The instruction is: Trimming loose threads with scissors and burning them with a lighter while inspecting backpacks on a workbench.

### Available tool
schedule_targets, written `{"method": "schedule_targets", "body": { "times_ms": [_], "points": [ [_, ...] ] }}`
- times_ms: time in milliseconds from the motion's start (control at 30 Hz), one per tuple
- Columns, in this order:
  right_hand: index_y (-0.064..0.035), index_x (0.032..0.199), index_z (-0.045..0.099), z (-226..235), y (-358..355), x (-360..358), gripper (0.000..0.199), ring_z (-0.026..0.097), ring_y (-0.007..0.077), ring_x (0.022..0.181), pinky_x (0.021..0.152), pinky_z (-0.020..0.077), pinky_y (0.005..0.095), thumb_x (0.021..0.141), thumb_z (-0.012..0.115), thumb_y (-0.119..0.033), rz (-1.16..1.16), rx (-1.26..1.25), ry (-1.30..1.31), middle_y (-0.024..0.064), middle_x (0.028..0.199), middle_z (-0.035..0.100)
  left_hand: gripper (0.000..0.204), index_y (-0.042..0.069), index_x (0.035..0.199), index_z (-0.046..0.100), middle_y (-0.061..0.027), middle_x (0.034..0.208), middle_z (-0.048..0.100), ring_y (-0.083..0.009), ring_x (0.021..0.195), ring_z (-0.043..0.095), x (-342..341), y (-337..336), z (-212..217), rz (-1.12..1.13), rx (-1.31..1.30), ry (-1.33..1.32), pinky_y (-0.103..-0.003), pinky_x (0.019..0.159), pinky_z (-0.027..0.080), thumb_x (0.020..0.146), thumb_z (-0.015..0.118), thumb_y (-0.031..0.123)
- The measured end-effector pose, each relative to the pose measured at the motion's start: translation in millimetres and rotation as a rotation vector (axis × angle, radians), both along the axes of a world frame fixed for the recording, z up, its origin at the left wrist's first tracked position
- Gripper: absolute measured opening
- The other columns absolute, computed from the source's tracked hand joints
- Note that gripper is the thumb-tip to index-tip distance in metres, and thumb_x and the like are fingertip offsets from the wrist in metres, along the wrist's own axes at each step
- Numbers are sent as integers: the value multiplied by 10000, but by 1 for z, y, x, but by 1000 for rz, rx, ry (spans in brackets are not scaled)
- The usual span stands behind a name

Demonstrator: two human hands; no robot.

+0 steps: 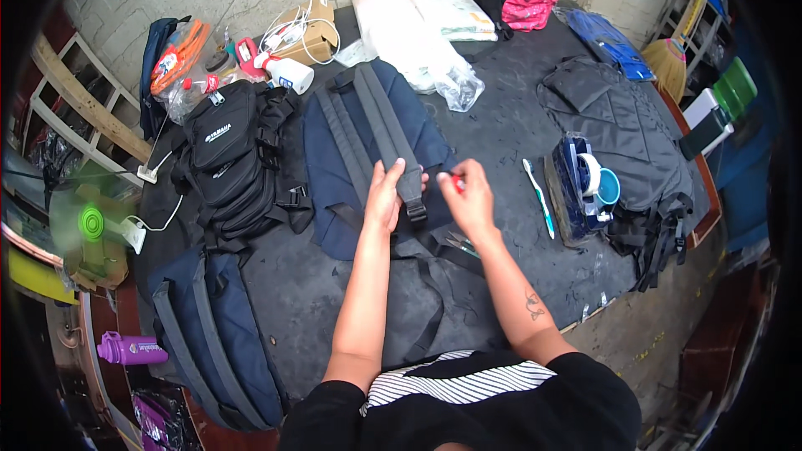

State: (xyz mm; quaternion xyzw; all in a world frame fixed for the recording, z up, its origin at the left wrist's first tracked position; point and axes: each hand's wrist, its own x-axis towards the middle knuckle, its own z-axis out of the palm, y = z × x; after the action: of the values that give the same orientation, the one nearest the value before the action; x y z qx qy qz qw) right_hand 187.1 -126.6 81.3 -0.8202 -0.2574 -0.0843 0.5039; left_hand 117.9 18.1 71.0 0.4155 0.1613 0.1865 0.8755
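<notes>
On the dark bench (501, 125), in the middle: a navy backpack (351, 150) is lying back-side up with its grey straps (386, 138) showing
Left hand: the left hand (386, 196) is resting on one grey strap, its fingers (391, 174) closing around it just above the black buckle (415, 210)
Right hand: the right hand (470, 199) is hovering just beside the strap, its fingers (451, 179) pinching a small red thing (459, 184) too small to tell
Left of the backpack: a black bag (238, 163) is lying touching it
Right of the hands: a toothbrush (539, 198) is lying near a blue pouch (576, 188) holding cups
Far right: a grey backpack (622, 138) is lying well apart
</notes>
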Motion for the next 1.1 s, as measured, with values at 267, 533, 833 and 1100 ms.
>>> {"method": "schedule_targets", "body": {
  "times_ms": [267, 533, 833, 1100],
  "points": [
    [-13, 1080, 522, -22, -107, 2, 363, 468, 345, 953, 827, 382, 425, 797, 658, -195, -56, -371, -194, 165, 1031, 483, 371, -21, 1266, 459, -189, 1114, 587, -241, 1033, 588, -59, 2, -42, 465, 326, 103, -320, 896, 466, 931, 457, 137],
    [-73, 920, 621, -45, -131, -46, 229, 455, 285, 909, 799, 359, 383, 740, 697, -192, 146, -443, -174, 92, 937, 503, 630, 179, 1383, 415, -208, 1498, 185, -357, 1398, 145, -107, -41, -43, -11, 1685, 523, -454, 1133, 75, 805, 635, 295],
    [-33, 759, 597, -6, -156, -24, 182, 596, 333, 824, 726, 470, 417, 694, 702, -167, 248, -729, 311, 144, 823, 602, 855, 126, 1451, 254, -168, 1498, 225, -311, 1403, 169, -166, -67, -27, -138, 1567, 445, -431, 1138, 87, 743, 710, 270],
    [2, 1017, 587, -34, -154, 23, 301, 574, 341, 892, 765, 505, 415, 772, 642, -163, -210, -769, -255, 161, 969, 563, 664, 62, 1368, 403, -165, 1393, 407, -307, 1328, 335, -180, -79, -22, 1, 1447, 386, -412, 1109, 210, 794, 681, 247]
  ]
}}
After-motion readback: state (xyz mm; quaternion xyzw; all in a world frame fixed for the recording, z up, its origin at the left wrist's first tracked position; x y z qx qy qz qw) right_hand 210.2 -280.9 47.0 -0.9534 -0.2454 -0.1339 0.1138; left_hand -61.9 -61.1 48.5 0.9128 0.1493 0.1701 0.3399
